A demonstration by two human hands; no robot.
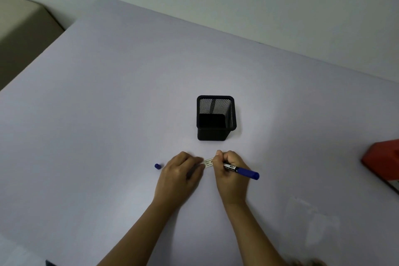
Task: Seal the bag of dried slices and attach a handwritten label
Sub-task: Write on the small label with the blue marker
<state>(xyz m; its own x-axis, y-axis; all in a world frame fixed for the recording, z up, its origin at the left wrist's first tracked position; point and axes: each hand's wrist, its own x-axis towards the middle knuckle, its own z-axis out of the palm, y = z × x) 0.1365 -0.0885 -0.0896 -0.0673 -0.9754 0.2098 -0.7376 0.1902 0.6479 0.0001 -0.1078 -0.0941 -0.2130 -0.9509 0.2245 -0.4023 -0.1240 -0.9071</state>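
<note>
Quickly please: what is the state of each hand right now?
Left hand: open, fingers pressing on the label.
Right hand: closed around the blue pen, tip at the label.

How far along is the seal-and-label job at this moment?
Done: marker uncapped, its cap lies on the table. In hand: left hand holds the label flat while right hand writes on it with the marker. Left: sticking the label on; the bag's seal cannot be judged here.
</note>
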